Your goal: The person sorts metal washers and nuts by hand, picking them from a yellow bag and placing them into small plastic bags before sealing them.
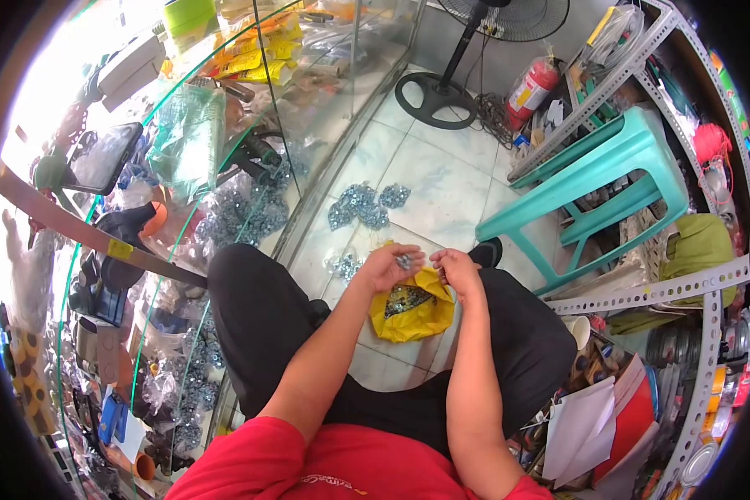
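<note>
Here is the yellow bag [412,315], hanging open between the person's knees above the tiled floor [442,179], with a dark heap of metal hardware showing inside its mouth. Both hands are right at its upper rim. The left hand [385,268] sits at the bag's top-left edge, fingers curled in, pinching a few small metal pieces [404,261] at the fingertips just above the opening. The right hand [458,271] is just beside it at the top-right edge, fingers closed on the yellow plastic and holding the rim up. The two hands are close together, nearly touching, and the bag sags below them.

Just beyond the hands, on the floor, lies a small clear packet [344,267] of the same shiny parts. Farther out is a bigger cluster of packets [365,204]. To the left runs a glass display case [325,125] crammed with bagged hardware. To the right stands a turquoise plastic stool [617,162], beside a slotted metal rack [658,292]. At the far end are a fan base [433,100] and a red fire extinguisher [532,86].
</note>
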### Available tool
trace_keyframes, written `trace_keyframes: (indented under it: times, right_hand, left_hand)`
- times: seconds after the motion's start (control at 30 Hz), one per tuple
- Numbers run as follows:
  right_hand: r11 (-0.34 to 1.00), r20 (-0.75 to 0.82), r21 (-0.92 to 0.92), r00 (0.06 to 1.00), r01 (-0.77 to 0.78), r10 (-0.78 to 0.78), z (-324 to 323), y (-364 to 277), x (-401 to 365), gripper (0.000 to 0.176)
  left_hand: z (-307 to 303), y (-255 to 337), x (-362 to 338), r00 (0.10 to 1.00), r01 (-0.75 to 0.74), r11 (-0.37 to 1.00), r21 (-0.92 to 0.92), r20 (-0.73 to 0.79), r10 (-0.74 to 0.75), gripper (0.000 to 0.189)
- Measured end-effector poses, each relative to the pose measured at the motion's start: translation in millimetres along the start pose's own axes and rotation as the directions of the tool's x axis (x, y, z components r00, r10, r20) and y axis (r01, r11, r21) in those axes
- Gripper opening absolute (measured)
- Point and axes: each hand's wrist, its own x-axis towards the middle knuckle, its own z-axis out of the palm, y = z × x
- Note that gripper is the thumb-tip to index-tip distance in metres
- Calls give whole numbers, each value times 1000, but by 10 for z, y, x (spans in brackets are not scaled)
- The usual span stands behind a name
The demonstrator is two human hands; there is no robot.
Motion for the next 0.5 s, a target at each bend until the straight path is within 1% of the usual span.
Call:
trace_keyframes:
  times: [0.07, 0.1, 0.13, 0.17, 0.2, 0.23, 0.27, 0.33, 0.37, 0.4, 0.43, 0.47, 0.5]
  right_hand:
    - [995, 152, -54, 985, -78, 86, 53, 103, 12, 21]
    - [990, 225, -85, 966, -113, 130, 85, 177, 13, 21]
    - [989, 241, -119, 963, -92, 118, 160, 311, 39, 21]
    - [978, 282, -181, 947, -106, 154, 228, 435, 69, 21]
    - [963, 320, -243, 928, -116, 192, 287, 559, 111, 21]
    - [945, 355, -305, 906, -121, 230, 344, 692, 159, 21]
    - [926, 324, -354, 913, -128, 250, 409, 931, 246, 21]
    - [882, 265, -448, 921, -145, 285, 554, 1414, 395, 21]
    - [822, 172, -563, 961, -86, 218, 611, 1491, 404, 22]
    - [742, 86, -669, 987, -42, 134, 668, 1554, 421, 23]
    - [644, 11, -765, 999, -17, 39, 716, 1616, 431, 24]
    - [656, -102, -752, 994, -58, -28, 754, 1690, 428, 29]
    - [665, -142, -743, 989, -80, -40, 765, 1822, 475, 30]
  left_hand:
    - [-612, 106, 365, 987, -138, 990, 16, 84, 136, 21]
    - [-591, 247, 232, 960, -210, 936, 282, -123, 253, 21]
    - [-572, 402, 86, 870, -206, 818, 538, -282, 404, 22]
    - [-1001, 473, 278, 799, -161, 733, 661, -349, 490, 19]
    - [-1008, 569, 176, 668, 23, 524, 851, -403, 626, 17]
    - [-1622, 578, 436, 585, 83, 344, 935, -325, 743, 19]
    - [-1810, 613, 455, 588, 180, 232, 956, -294, 754, 19]
    - [-2027, 551, 462, 646, 311, -124, 942, -114, 755, 19]
    - [-2087, 522, 460, 684, 359, -299, 884, -31, 729, 20]
    - [-1920, 480, 456, 659, 445, -151, 883, -209, 722, 22]
    - [-1907, 432, 496, 675, 478, -152, 865, -251, 694, 22]
    - [-1906, 371, 520, 690, 511, -156, 846, -295, 662, 22]
    - [-1924, 307, 533, 701, 543, -162, 824, -338, 628, 23]
